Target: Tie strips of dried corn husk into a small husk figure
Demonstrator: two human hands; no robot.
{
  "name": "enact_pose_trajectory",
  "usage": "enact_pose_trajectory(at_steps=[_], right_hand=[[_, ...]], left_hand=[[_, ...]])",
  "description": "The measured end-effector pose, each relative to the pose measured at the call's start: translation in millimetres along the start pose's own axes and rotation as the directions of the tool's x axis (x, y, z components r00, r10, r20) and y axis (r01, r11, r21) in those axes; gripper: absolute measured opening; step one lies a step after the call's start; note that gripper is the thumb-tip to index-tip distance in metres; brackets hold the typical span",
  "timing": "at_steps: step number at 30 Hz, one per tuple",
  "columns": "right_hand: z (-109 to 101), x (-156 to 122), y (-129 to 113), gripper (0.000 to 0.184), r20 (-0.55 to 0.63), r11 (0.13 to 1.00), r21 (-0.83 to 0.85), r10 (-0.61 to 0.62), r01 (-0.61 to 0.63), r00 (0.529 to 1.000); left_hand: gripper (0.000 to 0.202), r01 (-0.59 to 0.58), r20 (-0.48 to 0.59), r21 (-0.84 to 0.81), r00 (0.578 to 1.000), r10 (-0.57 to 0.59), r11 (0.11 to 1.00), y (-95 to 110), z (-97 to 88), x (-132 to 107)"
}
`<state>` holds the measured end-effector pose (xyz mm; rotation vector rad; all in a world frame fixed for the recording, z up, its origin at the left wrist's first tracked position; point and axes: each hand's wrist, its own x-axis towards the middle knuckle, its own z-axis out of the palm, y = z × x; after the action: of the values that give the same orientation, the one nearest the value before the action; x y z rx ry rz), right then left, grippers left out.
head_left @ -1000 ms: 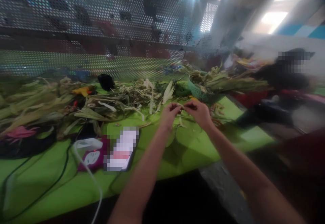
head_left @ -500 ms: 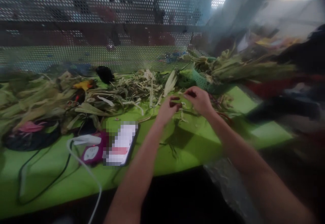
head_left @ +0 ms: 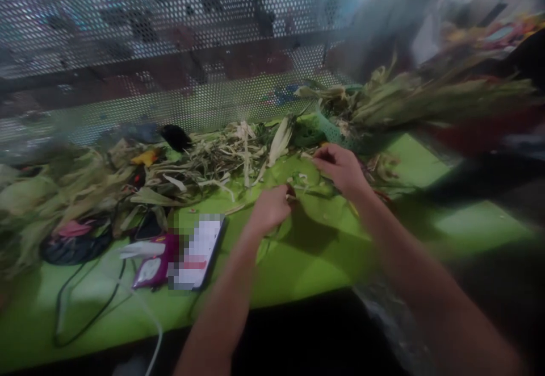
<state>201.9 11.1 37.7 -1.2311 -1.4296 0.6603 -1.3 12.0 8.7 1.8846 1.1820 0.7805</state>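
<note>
My left hand (head_left: 272, 208) is low over the green table, fingers curled around a pale strip of corn husk (head_left: 292, 197), of which only a short end shows. Farther up and to the right, my right hand (head_left: 340, 168) has thumb and forefinger pinched together. A pale bit shows by its fingertips, but whether it is held is too blurred to tell. Small scraps (head_left: 303, 177) lie on the table between the hands. Just beyond them rests a heap of dry, shredded corn husks (head_left: 221, 154), with one broad pale husk (head_left: 281, 140) slanting up.
A lit phone (head_left: 200, 251) lies left of my left forearm, beside a purple power adapter (head_left: 153, 271) with cables. Husks fill the green basket (head_left: 330, 126) behind my right hand. A perforated metal panel (head_left: 170, 92) borders the back. Black mesh item (head_left: 74, 248) sits far left.
My left hand has pulled down and left, away from my right hand, and its fingers have closed. My right hand keeps its pinch nearly in place. The view has tilted slightly.
</note>
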Motion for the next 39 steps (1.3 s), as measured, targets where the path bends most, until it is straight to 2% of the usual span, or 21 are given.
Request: enact_pose_trajectory(at_steps=[5,11,15,19,24,30,36,39], right_hand=[[-2,-4,-4,0.021,0.134,0.99,0.124,0.053,-0.07,0.99],[11,-7,3,0.032,0.217,0.98,0.171,0.06,-0.098,0.974],[18,-9,4,0.032,0.216,0.978,0.188,0.052,-0.094,0.975],[20,-10,6,0.031,0.188,0.976,0.208,0.021,-0.06,0.982],[19,-10,5,0.025,0.174,0.975,0.219,-0.01,-0.029,0.985],[16,-11,-4,0.013,0.123,0.992,0.105,-0.078,0.065,0.989],[17,-14,-5,0.006,0.136,0.991,-0.002,-0.132,0.134,0.982],[17,-14,-5,0.007,0.117,0.991,0.002,-0.13,0.13,0.985]], left_hand=[[0.017,-0.05,-0.105,-0.014,0.993,0.048,0.999,2,-6.0,4],[0.016,-0.172,-0.251,-0.174,0.96,0.126,0.969,6,1.9,3],[0.02,-0.143,-0.216,-0.305,0.973,0.077,0.942,7,7.0,5],[0.038,-0.075,-0.178,-0.506,0.984,-0.019,0.859,2,10.7,8],[0.043,0.024,-0.01,-0.677,0.999,-0.042,0.736,1,8.9,8],[0.043,0.028,0.025,-0.667,1.0,-0.015,0.744,3,4.7,7],[0.031,-0.017,-0.066,-0.534,0.998,-0.022,0.845,7,4.4,5],[0.031,-0.005,-0.08,-0.564,0.996,-0.048,0.826,10,4.6,4]])
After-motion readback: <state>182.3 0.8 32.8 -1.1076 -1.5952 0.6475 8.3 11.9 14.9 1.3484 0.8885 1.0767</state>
